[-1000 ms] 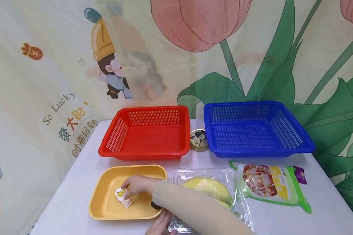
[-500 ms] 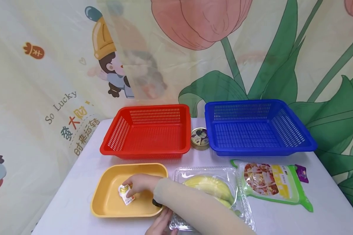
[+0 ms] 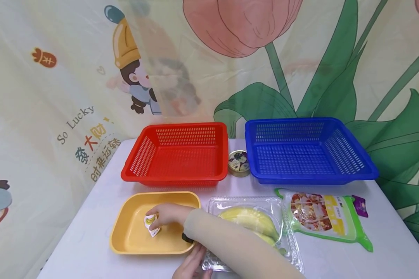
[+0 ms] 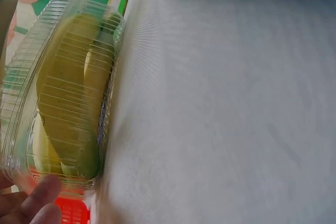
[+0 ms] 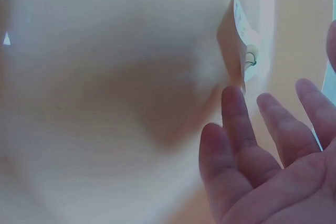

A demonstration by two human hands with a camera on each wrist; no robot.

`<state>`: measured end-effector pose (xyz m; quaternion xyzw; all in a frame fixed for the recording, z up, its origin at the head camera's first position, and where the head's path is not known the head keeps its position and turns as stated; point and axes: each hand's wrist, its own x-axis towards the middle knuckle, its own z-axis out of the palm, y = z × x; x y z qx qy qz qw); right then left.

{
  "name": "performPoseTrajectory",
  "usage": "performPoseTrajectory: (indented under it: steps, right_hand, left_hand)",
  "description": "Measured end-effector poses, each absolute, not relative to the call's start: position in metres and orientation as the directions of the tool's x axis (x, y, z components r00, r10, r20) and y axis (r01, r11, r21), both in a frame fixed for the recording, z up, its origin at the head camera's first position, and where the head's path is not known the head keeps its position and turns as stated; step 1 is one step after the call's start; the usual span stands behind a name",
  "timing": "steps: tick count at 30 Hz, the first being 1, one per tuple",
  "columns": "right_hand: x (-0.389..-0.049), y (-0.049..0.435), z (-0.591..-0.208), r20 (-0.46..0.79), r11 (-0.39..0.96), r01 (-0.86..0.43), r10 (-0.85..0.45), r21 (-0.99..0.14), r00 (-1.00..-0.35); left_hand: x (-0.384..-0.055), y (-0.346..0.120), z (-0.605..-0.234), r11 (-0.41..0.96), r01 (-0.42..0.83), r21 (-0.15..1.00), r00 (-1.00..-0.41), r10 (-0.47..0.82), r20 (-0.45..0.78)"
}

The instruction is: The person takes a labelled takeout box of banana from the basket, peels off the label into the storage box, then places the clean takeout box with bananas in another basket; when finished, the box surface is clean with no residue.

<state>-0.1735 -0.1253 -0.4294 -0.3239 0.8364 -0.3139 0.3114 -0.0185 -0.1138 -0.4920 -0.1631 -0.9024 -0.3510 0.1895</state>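
Note:
In the head view, my right hand (image 3: pixel 171 215) reaches into a yellow tub (image 3: pixel 120 244). Its thumb and fingertips are right at a small white card (image 3: pixel 149 220) with bananas printed on it. The right wrist view has this card (image 5: pixel 240 40) on edge just beyond my spread fingers (image 5: pixel 237 114), with the thumb well apart from it. My left hand (image 3: pixel 192 265) lies at the near left corner of a clear plastic box (image 3: pixel 218 205) of bananas (image 3: pixel 251 219). In the left wrist view its extended fingers (image 4: pixel 44 190) meet the end of that box (image 4: pixel 16 129).
Behind stand a red basket (image 3: pixel 185 180) and a blue basket (image 3: pixel 310 180), with a small round tin (image 3: pixel 239 162) between them. On the right lie a green-edged food bag (image 3: pixel 321 215) and a purple packet (image 3: pixel 360 205). My right sleeve (image 3: pixel 230 236) crosses over the plastic box.
The head view has shifted slightly. The banana-printed card has turned a little under my right fingertips and moved slightly farther back in the tub. My left hand stays by the box.

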Motion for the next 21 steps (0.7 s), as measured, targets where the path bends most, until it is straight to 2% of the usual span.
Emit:
performPoseTrajectory:
  steps: [3, 8, 11, 17, 21]
  right_hand:
    - [-0.175, -0.125, -0.430, -0.329, 0.597, -0.331, -0.732, -0.731, -0.596]
    - [-0.176, -0.126, -0.429, -0.319, 0.582, -0.343, -0.748, -0.737, -0.582]
    - [-0.175, -0.129, -0.422, -0.299, 0.549, -0.349, -0.771, -0.759, -0.562]
    - [-0.171, -0.133, -0.396, -0.230, 0.435, -0.363, -0.843, -0.824, -0.487]
    - [-0.169, -0.121, -0.372, -0.212, 0.389, -0.322, -0.857, -0.863, -0.469]
  left_hand:
    - [-0.017, -0.112, -0.486, 0.675, 0.361, 0.643, -0.923, 0.161, 0.349]
    - [-0.016, -0.111, -0.477, 0.642, 0.281, 0.713, -0.959, 0.168, 0.226]
    - [-0.015, -0.111, -0.476, 0.633, 0.272, 0.725, -0.962, 0.163, 0.218]
    - [-0.016, -0.112, -0.479, 0.669, 0.335, 0.663, -0.934, 0.145, 0.325]
    - [-0.017, -0.112, -0.479, 0.684, 0.330, 0.651, -0.937, 0.154, 0.313]
